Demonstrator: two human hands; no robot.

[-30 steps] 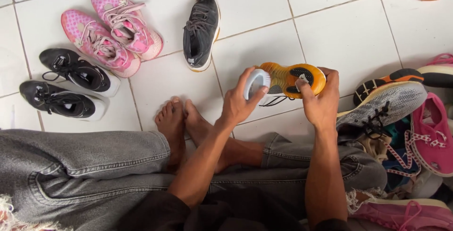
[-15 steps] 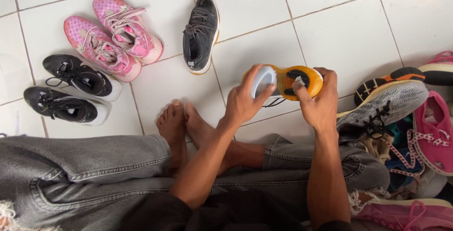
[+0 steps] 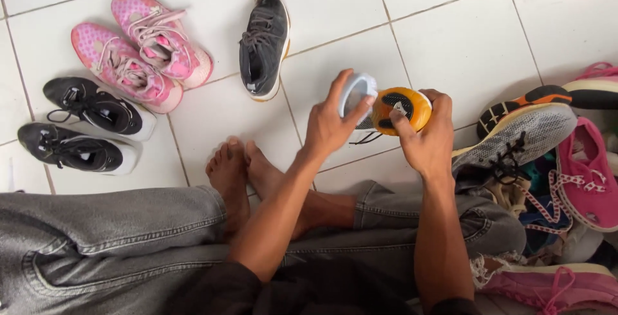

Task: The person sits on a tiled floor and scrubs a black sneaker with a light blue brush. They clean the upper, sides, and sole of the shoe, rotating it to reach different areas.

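Head view: left hand (image 3: 331, 125) and right hand (image 3: 426, 141) grip 1 orange shoe (image 3: 394, 107) (fingers wrapping both ends).

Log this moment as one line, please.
left hand: grips pale toe of orange shoe | right hand: grips its heel | shoe: held above tiled floor | pink pair, black pair: left

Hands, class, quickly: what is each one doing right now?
Left hand: closed on the orange sneaker's pale toe end.
Right hand: closed on its orange heel.
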